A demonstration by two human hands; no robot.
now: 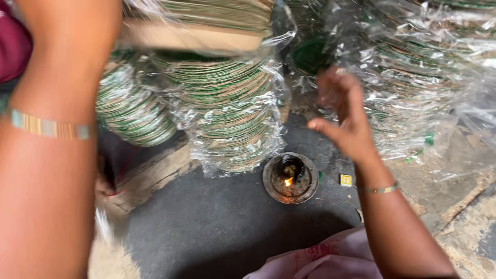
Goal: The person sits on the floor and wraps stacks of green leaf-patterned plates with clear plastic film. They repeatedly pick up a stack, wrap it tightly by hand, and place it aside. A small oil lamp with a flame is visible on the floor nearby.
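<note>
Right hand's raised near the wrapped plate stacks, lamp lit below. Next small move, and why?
Probably carry the right hand forward onto the plastic-wrapped stack of green-edged plates, keeping it high. It hangs open and empty beside that stack, and the small lit lamp burns on the floor right below loose plastic. The left hand is out of view; only its forearm shows.

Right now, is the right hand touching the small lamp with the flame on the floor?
Apart. The head view shows the right hand raised above the lamp, with dark floor visible between them.

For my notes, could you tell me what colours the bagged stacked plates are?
Green and tan stripes on the stacked plates, seen in the head view.
</note>
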